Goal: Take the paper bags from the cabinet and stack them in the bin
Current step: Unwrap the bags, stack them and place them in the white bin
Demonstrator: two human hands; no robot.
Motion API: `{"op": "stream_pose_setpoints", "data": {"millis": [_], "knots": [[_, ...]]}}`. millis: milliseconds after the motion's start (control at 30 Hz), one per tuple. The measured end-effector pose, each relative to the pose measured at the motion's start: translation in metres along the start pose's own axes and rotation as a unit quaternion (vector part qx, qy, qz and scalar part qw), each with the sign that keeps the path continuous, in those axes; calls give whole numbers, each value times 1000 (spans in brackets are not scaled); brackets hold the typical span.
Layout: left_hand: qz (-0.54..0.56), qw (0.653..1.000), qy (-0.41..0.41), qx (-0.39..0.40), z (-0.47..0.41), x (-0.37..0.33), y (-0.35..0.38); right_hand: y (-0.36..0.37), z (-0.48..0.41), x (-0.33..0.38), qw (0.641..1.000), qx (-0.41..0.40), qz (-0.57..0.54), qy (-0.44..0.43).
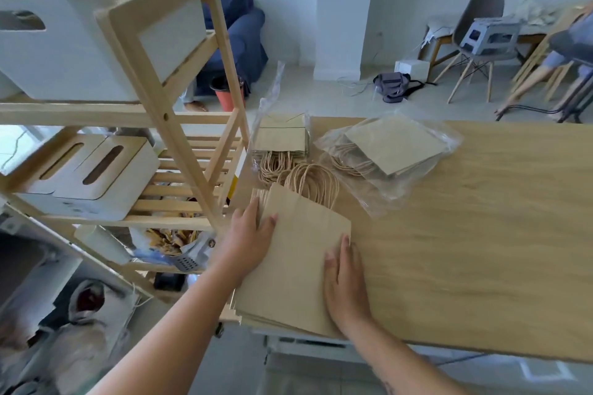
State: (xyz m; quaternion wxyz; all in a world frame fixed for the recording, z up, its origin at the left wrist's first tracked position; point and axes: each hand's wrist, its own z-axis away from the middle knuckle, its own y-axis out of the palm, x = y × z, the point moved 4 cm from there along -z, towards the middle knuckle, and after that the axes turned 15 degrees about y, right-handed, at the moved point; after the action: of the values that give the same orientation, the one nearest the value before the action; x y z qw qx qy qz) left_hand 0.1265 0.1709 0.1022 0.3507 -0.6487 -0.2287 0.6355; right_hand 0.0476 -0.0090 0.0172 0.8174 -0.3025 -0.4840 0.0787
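paper bags point(298, 266) lie in the head view as a loose flat stack on the near left corner of the table point(481, 234), twine handles pointing away. two wrapped packs point(394, 144) lie just beyond. the white bin point(64, 51) sits on the wooden rack point(179, 138), so this stack is not yet in it and most of the work looks ahead. left hand point(250, 234) lies flat, fingers straight, on the stack's left edge. right hand point(345, 282) presses flat on its right edge.

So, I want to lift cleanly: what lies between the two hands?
Only the bare top of the paper bag stack lies between the left hand and right hand, as the head view shows.
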Motion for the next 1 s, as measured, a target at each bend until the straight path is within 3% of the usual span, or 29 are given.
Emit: {"op": "stream_pose_setpoints", "data": {"millis": [167, 300, 533, 733, 800, 900, 1000], "knots": [[25, 997, 19, 77, -1, 17, 29, -5, -12, -16, 980, -111, 165, 8], [-19, 992, 71, 101, 7, 29, 55, -17, -17, -27, 966, -149, 212, 12], [-167, 962, 195, 98, 18, 24, 78, -53, -27, -56, 942, -140, 296, 74], [-236, 944, 201, 109, 17, 4, 97, -88, -35, -77, 926, -155, 334, 83], [-250, 943, 187, 119, 18, -3, 107, -100, -36, -77, 923, -170, 341, 55], [-254, 944, 165, 130, 22, -14, 122, -103, -32, -56, 936, -166, 306, -56], [-221, 949, 172, 144, 25, -34, 137, -85, -23, -44, 944, -93, 302, -96]]}}
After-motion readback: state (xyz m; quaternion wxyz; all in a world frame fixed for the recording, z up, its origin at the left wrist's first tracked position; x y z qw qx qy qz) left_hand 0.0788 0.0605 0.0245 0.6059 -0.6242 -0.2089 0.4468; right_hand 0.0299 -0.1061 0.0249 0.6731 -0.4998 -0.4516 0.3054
